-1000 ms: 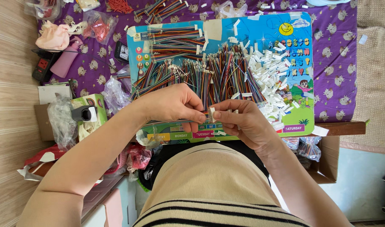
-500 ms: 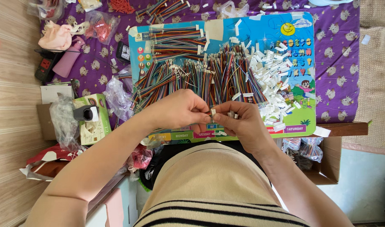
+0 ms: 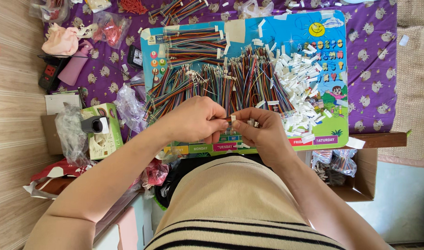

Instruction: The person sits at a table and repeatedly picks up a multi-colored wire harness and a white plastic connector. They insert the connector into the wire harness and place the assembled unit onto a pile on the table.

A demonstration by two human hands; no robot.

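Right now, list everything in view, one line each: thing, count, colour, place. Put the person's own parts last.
ribbon cable pieces: many, multicoloured, heaped across the board's middle
white connector housings: many, white, piled on the board's right side
picture board: one, blue with cartoon pictures, on the purple cloth
purple cloth: one, purple with small animal prints, under the board
green carton: one, green and white, left of the board
clear plastic bags: several, clear, left of the board
pink bottle: one, pink, far left on the cloth
cardboard box: one, brown, lower right
left hand: pinching a small cable piece
right hand: fingertips meeting the left hand's at the piece
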